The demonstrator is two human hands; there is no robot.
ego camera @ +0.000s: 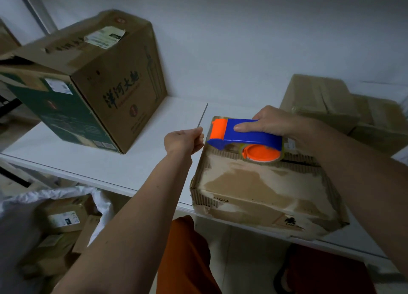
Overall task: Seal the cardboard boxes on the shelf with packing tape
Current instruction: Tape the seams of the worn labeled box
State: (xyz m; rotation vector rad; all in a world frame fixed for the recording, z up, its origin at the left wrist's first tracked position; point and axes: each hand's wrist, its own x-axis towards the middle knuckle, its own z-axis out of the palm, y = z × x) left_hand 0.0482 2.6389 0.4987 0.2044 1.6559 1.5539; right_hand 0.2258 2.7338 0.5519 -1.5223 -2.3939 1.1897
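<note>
Box (265, 190) at the shelf's (110, 161) front edge looks stiff, light; right hand (284, 126) grips the tape dispenser (245, 137), left hand (183, 139) pinches a tape strip (203, 116).

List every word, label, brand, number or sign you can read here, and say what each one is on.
"洋河大曲": large dark characters on the side of the tall brown box.
"SICO": small print on the front of the flat worn box; its first letter is unclear.
White labels on top of the tall box, on the green box and on a box below the shelf: too blurred to read.
Tape dispenser: no text visible.
</note>
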